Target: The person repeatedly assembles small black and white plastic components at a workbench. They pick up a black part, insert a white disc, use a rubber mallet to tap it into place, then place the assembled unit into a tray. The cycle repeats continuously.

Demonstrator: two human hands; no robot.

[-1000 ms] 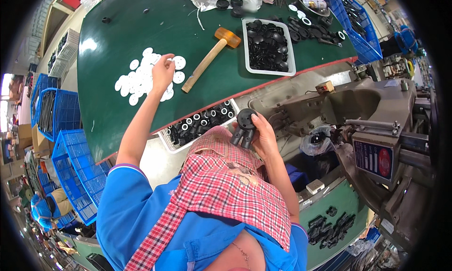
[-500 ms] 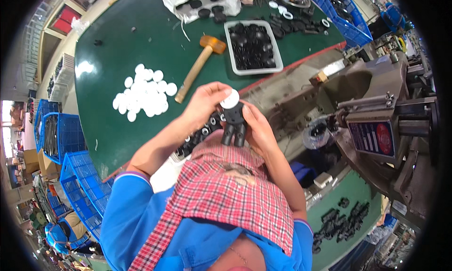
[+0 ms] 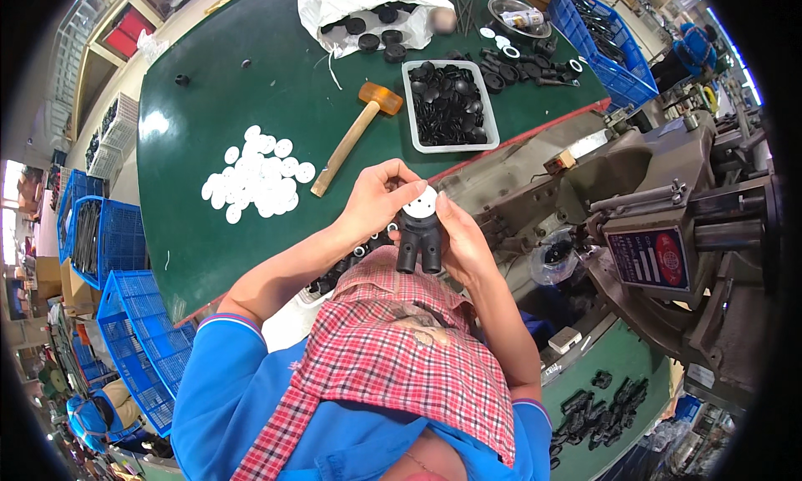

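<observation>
At the centre of the frame, a black two-legged fitting [image 3: 419,249] is gripped in the curled right hand [image 3: 465,237], while a white disc [image 3: 420,205] laid over its round top is steadied by the thumb of the half-closed left hand [image 3: 373,200]; whether it is fully seated cannot be told. Beyond, left of centre, loose white discs [image 3: 269,177] are left piled on a green table [image 3: 209,264], near a mallet [image 3: 351,139]

The head camera, the left of a side-by-side pair, looks steeply down from the person's head through a wide fisheye lens with blackened corners. A red-and-white checked fabric apron [image 3: 393,347] lies close at lower centre; the green flat-topped table [image 3: 284,80] stretches farther off across the upper left and centre.
</observation>
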